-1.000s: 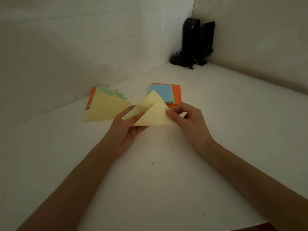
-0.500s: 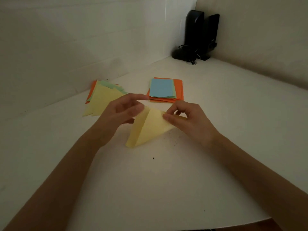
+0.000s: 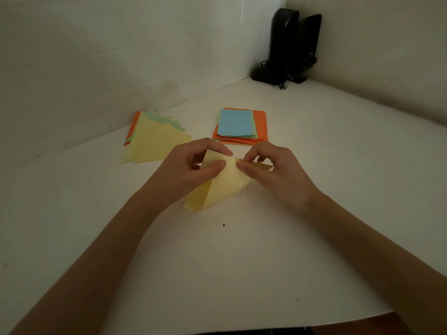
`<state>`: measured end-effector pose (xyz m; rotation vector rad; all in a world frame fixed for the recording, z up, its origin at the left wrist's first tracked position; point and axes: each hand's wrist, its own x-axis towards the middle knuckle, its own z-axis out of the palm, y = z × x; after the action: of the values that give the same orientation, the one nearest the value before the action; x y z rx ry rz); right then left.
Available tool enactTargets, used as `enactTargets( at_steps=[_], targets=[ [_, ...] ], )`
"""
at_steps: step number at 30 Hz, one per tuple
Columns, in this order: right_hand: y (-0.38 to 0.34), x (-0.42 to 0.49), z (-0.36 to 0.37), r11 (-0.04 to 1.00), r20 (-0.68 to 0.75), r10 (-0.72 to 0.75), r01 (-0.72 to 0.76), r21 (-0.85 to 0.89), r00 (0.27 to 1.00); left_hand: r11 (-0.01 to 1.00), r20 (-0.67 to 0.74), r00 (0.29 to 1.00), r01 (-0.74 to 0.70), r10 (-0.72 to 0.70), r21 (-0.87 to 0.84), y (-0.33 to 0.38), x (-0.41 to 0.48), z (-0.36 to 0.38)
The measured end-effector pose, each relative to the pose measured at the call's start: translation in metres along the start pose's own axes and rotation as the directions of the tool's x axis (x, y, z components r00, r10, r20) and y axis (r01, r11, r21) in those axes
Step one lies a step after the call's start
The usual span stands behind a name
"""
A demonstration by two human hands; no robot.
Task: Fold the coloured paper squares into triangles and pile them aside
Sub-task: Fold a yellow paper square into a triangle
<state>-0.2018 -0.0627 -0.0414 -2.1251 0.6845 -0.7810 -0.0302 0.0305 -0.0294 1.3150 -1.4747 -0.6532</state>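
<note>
A yellow paper square [image 3: 219, 187] is bent over on itself in the middle of the white table, its lower corner touching the surface. My left hand [image 3: 193, 169] pinches its upper edge between thumb and fingers. My right hand [image 3: 273, 170] pinches the same paper just to the right, fingertips almost meeting those of the left. Behind them lies a stack of flat squares [image 3: 242, 125], blue on top, green and orange beneath. To the left sits a pile of folded triangles [image 3: 154, 140], yellow on top of green and orange.
Two black speakers [image 3: 294, 44] with cables stand in the far corner where the walls meet. The white table [image 3: 338, 189] ends at a near edge at the bottom right. Small dark specks dot the surface near my right hand.
The yellow paper has been turned and brought down toward the table, its two corners drawn together. Both hands have closed in until their fingertips nearly touch at the top edge.
</note>
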Motion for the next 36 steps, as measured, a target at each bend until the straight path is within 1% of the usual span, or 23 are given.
enactTargets(
  at_steps=[3, 8, 12, 15, 19, 22, 25, 27, 28, 29, 32, 34, 36],
  targets=[
    [-0.001, -0.001, 0.0, 1.0, -0.01, 0.003, -0.003, 0.002, 1.0, 1.0, -0.013, 1.0, -0.006, 0.006, 0.012, 0.0, 0.0, 0.002],
    [-0.004, -0.002, 0.0, 1.0, -0.045, 0.0, 0.001, 0.008, 0.999, 0.991, -0.11, 0.992, -0.038, 0.052, 0.131, -0.004, 0.002, 0.001],
    [-0.004, -0.002, 0.0, 0.999, -0.068, 0.02, -0.017, 0.034, 0.998, 0.963, -0.103, 0.984, -0.117, 0.145, 0.241, -0.002, 0.001, 0.003],
    [-0.005, -0.002, -0.001, 0.999, -0.085, 0.023, -0.019, 0.05, 0.996, 0.955, -0.098, 0.979, -0.149, 0.179, 0.257, 0.0, 0.001, 0.003],
    [-0.005, -0.003, 0.0, 0.999, -0.102, 0.016, -0.012, 0.04, 0.995, 0.954, -0.084, 0.977, -0.173, 0.198, 0.246, 0.0, 0.001, 0.003],
    [-0.006, -0.002, -0.001, 0.995, -0.107, 0.028, -0.017, 0.103, 0.994, 0.977, -0.105, 0.982, -0.14, 0.158, 0.163, -0.001, 0.002, 0.002],
    [-0.004, 0.005, -0.009, 0.971, -0.118, 0.153, -0.128, 0.202, 0.981, 0.995, -0.206, 0.975, -0.075, 0.087, 0.066, -0.005, 0.005, -0.001],
    [-0.004, 0.008, -0.014, 0.911, -0.09, 0.254, -0.206, 0.357, 0.963, 0.998, -0.26, 0.964, -0.052, 0.061, 0.042, -0.007, 0.007, -0.002],
    [-0.004, 0.009, -0.015, 0.881, -0.08, 0.279, -0.222, 0.417, 0.957, 0.998, -0.269, 0.962, -0.046, 0.055, 0.04, -0.007, 0.007, -0.002],
    [-0.004, 0.009, -0.015, 0.872, -0.085, 0.286, -0.222, 0.437, 0.954, 0.998, -0.273, 0.961, -0.04, 0.049, 0.037, -0.008, 0.007, -0.001],
    [-0.004, 0.009, -0.014, 0.881, -0.121, 0.287, -0.213, 0.422, 0.95, 0.999, -0.293, 0.955, -0.041, 0.043, 0.014, -0.009, 0.006, -0.001],
    [-0.003, 0.009, -0.016, 0.86, -0.08, 0.31, -0.244, 0.448, 0.947, 0.998, -0.315, 0.947, -0.054, 0.054, 0.01, -0.01, 0.006, -0.002],
    [-0.003, 0.009, -0.016, 0.817, 0.029, 0.347, -0.318, 0.48, 0.937, 0.998, -0.326, 0.943, -0.066, 0.069, 0.021, -0.011, 0.006, -0.003]
  ],
)
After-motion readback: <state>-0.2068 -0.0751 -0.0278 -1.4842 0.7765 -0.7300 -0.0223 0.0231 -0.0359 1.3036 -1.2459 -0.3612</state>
